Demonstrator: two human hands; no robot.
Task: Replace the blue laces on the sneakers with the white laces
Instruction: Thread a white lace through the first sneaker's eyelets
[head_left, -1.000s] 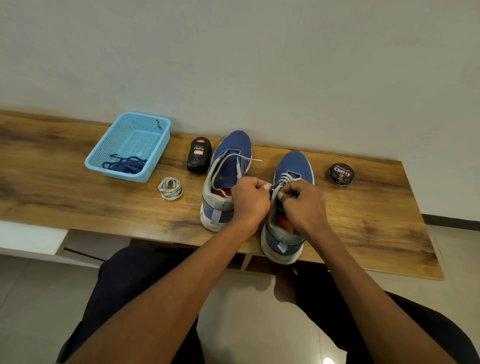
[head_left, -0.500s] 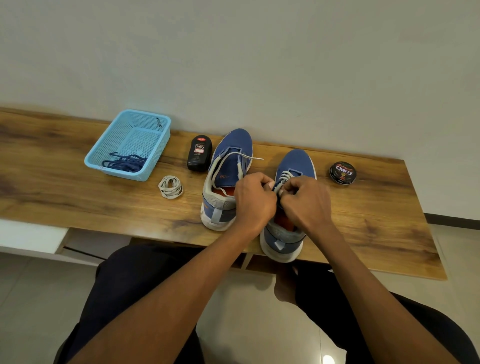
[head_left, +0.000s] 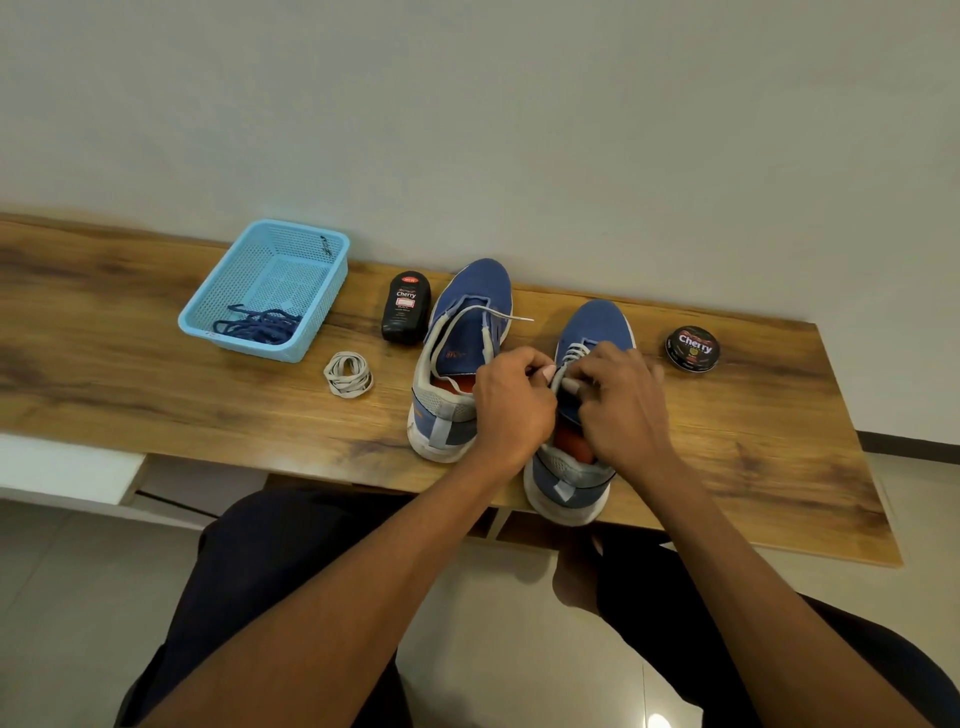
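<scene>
1. Your left hand (head_left: 511, 402) and right hand (head_left: 621, 402) meet over the right sneaker (head_left: 584, 415), each pinching the white lace (head_left: 571, 353) at its upper eyelets
2. That sneaker stands at the near edge of the wooden table (head_left: 156, 405), its heel jutting over the edge
3. The left sneaker (head_left: 460, 358) sits just beside it, a white lace hanging loose through it
4. The blue laces (head_left: 257, 326) lie heaped in the blue basket (head_left: 311, 301) to the left
5. A coiled white lace (head_left: 348, 374) rests near the basket, with a black polish bottle (head_left: 405, 307) beside the left sneaker and a polish tin (head_left: 692, 347) to the right
</scene>
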